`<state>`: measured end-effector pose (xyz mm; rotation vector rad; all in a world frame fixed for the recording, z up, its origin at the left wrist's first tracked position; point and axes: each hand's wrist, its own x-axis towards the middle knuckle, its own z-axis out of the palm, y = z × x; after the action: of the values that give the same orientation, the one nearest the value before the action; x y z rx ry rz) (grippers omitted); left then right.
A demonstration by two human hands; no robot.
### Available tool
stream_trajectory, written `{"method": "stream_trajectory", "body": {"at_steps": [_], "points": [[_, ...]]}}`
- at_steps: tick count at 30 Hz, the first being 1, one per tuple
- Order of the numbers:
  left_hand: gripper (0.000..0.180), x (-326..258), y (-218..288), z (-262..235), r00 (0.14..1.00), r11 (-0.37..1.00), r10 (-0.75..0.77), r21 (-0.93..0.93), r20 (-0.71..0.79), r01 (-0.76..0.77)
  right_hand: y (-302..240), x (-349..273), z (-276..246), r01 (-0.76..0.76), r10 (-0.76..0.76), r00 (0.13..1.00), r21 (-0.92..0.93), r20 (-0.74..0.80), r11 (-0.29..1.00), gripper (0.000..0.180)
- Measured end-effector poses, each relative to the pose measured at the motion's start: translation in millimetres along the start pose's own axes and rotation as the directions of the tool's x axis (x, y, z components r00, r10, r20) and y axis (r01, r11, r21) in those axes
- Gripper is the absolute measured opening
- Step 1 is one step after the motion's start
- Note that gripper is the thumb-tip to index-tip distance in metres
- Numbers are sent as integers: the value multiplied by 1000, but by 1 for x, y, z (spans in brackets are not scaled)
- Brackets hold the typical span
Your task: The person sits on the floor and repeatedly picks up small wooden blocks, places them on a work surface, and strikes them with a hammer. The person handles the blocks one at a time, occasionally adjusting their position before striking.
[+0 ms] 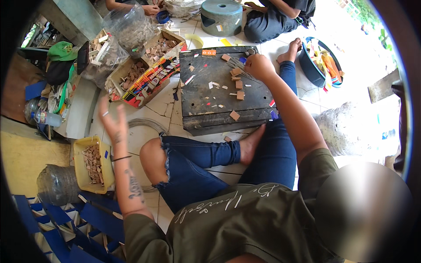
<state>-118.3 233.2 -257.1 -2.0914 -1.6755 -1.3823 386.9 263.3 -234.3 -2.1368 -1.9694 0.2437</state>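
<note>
Right hand (259, 66) is closed in a fist at the far edge of the dark wooden work board (206, 94), gripping what appears to be a bundle of thin sticks (239, 70); the exact contents of the fist cannot be confirmed. Left hand (112, 122) is raised, open and empty, fingers spread, above the floor between the yellow tray of wooden pieces (90, 164) and the cardboard box of wooden blocks (144, 79). Small wooden blocks (239, 90) lie scattered on the board, several just beside the right fist.

Assessment: the work in hand is handling sticks and blocks on the board. To do it well, the sticks should be kept bunched and low against the board, and the free left hand brought in to steady the nearest block. Loose offcuts near the fist may hinder clean placement.
</note>
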Motion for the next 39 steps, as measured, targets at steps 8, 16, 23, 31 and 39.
{"method": "stream_trajectory", "body": {"at_steps": [8,16,23,31,39], "points": [[38,40,233,144,779,862,441,-453,445,-229,19,-31,-23,-127,95,991,862,91,491,15],[20,32,252,186,751,900,381,-402,540,-167,9,-80,-35,-218,18,974,963,224,-157,16],[26,29,256,192,774,912,380,-344,506,-224,3,-95,-28,-178,94,978,980,186,-91,8],[11,30,268,175,811,868,337,-492,478,-71,5,-109,-29,-114,129,985,993,114,-12,7],[12,-47,236,98,918,787,148,-606,368,116,-35,-126,-11,-15,-3,1000,956,17,292,6]]}}
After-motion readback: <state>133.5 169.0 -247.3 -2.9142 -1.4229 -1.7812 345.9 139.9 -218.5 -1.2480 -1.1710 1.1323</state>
